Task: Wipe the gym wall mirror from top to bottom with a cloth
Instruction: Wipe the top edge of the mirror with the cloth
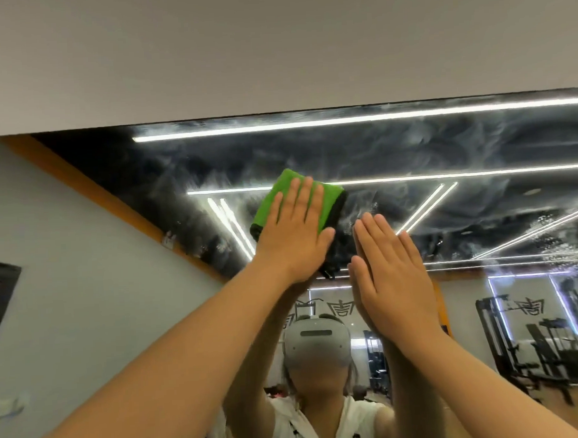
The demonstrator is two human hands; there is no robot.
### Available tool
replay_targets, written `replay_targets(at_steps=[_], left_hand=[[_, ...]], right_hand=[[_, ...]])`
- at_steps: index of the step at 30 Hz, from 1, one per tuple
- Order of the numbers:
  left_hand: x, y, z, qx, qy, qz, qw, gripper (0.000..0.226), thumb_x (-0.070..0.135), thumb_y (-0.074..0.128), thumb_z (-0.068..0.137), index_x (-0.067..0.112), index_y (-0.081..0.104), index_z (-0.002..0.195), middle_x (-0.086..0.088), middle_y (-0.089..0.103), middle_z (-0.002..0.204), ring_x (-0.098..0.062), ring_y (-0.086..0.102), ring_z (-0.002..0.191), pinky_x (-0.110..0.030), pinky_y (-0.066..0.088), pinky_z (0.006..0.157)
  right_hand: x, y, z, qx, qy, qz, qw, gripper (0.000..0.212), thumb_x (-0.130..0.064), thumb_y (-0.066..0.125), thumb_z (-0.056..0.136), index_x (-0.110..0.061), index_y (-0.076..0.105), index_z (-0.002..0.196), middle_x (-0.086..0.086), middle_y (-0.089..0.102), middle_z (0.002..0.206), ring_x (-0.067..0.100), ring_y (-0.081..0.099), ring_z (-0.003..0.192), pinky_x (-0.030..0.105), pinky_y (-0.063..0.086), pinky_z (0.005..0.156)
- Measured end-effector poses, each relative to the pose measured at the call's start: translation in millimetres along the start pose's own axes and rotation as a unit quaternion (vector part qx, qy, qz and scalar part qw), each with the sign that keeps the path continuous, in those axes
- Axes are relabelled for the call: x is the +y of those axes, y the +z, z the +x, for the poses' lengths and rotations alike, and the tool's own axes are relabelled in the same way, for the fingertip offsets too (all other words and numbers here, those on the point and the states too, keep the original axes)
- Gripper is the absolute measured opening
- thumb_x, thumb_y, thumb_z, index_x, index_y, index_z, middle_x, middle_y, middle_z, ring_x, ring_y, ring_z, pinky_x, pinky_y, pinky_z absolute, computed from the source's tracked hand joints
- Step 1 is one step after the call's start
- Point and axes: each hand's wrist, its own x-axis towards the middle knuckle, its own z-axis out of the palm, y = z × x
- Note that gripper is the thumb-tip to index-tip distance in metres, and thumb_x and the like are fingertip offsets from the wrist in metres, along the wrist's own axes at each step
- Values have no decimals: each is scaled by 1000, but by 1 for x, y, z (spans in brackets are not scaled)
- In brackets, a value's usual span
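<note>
A plain pale wall [273, 47] fills the top. Seen in reflection: bright light strips [343, 119] cross a dark ceiling [476, 144], an orange band [90, 184] edges a grey side wall [85, 277], and black gym machines [545, 350] stand at lower right

Gym: weight machines [548, 350] reflected in wall mirror [443, 152].

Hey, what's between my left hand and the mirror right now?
The green cloth, pressed flat against the mirror under the left hand; the head view shows it.

No legible text; wall emblems [342, 307] in the mirror [476, 147] indecipherable
</note>
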Motion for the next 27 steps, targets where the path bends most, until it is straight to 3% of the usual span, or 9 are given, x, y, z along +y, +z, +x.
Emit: replay_targets(at_steps=[4, 10, 14, 19, 24, 27], left_hand=[[16, 14, -29, -20, 29, 19, 999, 67, 47, 14, 107, 19, -34, 144, -4, -37, 159, -19, -35, 146, -35, -26, 115], [6, 9, 0, 16, 51, 24, 998, 65, 46, 15, 108, 20, -21, 155, -1, -27, 163, -15, -27, 149, -34, -20, 119], [6, -6, 55, 35, 7, 7, 999, 64, 42, 16, 109, 15, -17, 157, -4, -22, 165, -18, -20, 152, -35, -15, 121], [13, -18, 94, 37, -30, -10, 999, 64, 41, 15, 109, 12, -15, 157, -8, -19, 166, -23, -18, 153, -40, -11, 124], [26, -4, 57, 51, 20, -2, 998, 64, 41, 16, 109, 14, -16, 157, -7, -21, 165, -21, -20, 152, -37, -15, 121], [40, 13, 15, 45, 51, 7, 998, 61, 41, 11, 108, 18, -27, 149, -4, -28, 163, -18, -26, 150, -35, -20, 118]], right_hand=[[-1, 1, 1, 14, 2, 3, 1000, 57, -38, 23, 103, -10, 33, 151, 5, 31, 158, 15, 20, 148, 36, 8, 121], [0, 1, 1, -2, 1, -11, 1000, 57, -38, 16, 104, -12, 32, 152, 4, 28, 160, 15, 18, 150, 37, 8, 121], [2, 4, 1, -12, 0, -22, 1000, 57, -39, 13, 104, -15, 27, 155, 1, 23, 162, 11, 11, 151, 38, 8, 121], [3, 7, 1, 3, 3, 6, 1000, 56, -39, 14, 104, -17, 32, 152, -1, 27, 160, 10, 16, 150, 36, 9, 120], [2, 0, -1, 19, 8, 58, 998, 56, -37, 18, 103, -13, 40, 149, 1, 36, 157, 9, 22, 148, 31, 8, 122], [-1, -8, -5, 36, 28, 140, 989, 54, -30, 24, 99, -11, 51, 141, 3, 47, 150, 4, 26, 143, 31, 15, 122]])
